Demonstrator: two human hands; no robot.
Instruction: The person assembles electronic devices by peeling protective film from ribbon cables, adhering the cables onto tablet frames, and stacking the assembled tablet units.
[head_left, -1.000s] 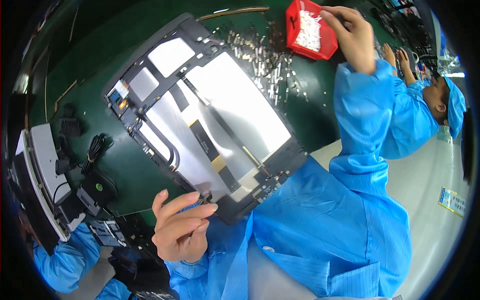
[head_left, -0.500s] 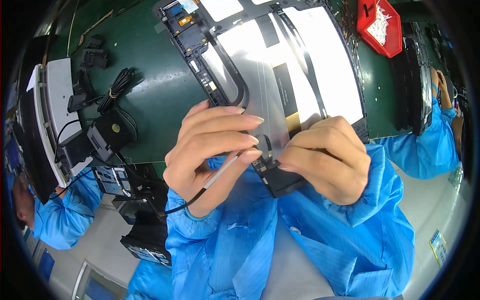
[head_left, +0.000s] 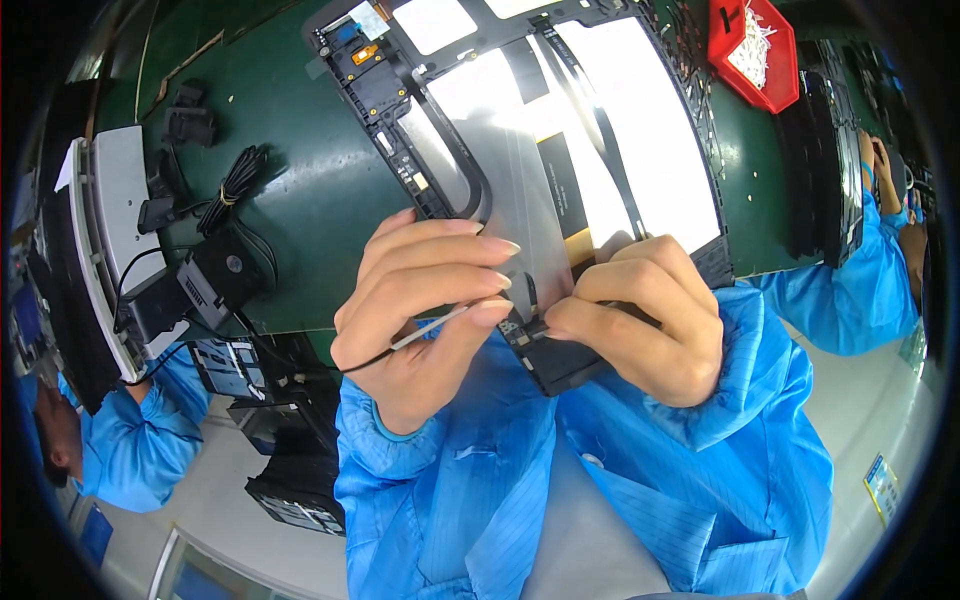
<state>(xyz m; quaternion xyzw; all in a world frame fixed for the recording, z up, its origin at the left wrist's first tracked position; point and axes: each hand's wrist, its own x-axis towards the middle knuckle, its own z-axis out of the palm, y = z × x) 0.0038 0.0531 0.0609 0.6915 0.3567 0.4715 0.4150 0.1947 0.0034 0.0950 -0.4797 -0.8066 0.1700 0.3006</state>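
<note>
An opened tablet-like device (head_left: 510, 180), with a black frame, bright silvery plate and dark ribbon cables, lies tilted at the table's near edge, its lower end overhanging toward my body. My left hand (head_left: 420, 300) is closed at the device's left side, pinching a thin grey rod (head_left: 432, 326) with a black cord between thumb and fingers. The rod's tip lies hidden behind the fingertips. My right hand (head_left: 645, 320) is closed, its thumb and fingertips pressed together at the small circuit board (head_left: 525, 330) on the near end; what they pinch is hidden.
Left on the green table (head_left: 310, 200) are a black power adapter (head_left: 222, 272), a bundled black cable (head_left: 232, 185) and a pale curved panel (head_left: 125, 200). A red tray (head_left: 752, 60) of white bits stands far right. Co-workers in blue sleeves (head_left: 140, 445) (head_left: 835, 290) work on both sides.
The device has shifted slightly left. My right hand has moved a little left with it, and the rod in my left hand now lies flatter.
</note>
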